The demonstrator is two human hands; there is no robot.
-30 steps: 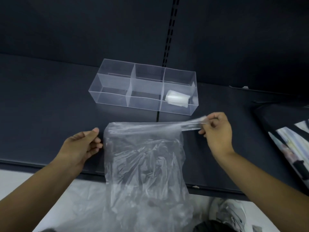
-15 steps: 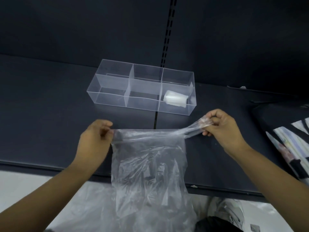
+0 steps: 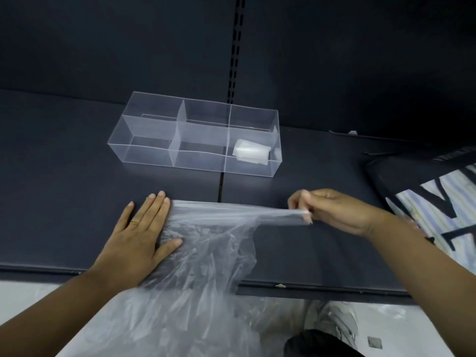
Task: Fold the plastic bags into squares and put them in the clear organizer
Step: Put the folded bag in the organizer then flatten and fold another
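Left hand: the left hand [image 3: 140, 234] lies flat, fingers spread, palm down on the left edge of the plastic bag [image 3: 206, 243], pinning it to the dark shelf [image 3: 64, 191]; a ring shows on one finger.
Right hand: the right hand [image 3: 332, 211] is closed in a pinch on the bag's top right corner, which is drawn out into a thin taut strand between the two hands.
Bag position: between the hands, its top edge stretched across the shelf; its lower part hangs off the shelf's front edge, below both wrists.
Handling: judged very light, limp and slippery; it holds no shape of its own, and its creases will likely spring back unless pressed flat.
Where to hold: corners and edges look best, one hand pinning the film flat while the other pulls it smooth, since a grip in the middle would only bunch it.
Organizer: the clear organizer [image 3: 144, 161] stands beyond both hands, well apart from the bag.
Compartments: three across; a lengthwise divider may split them further, though the clear walls make that hard to tell.
Folded bags: one folded bag [image 3: 251, 152], in the right-end compartment, beyond the right hand.
Loose bags: one in hand; more clear film lies below the shelf, its number unclear.
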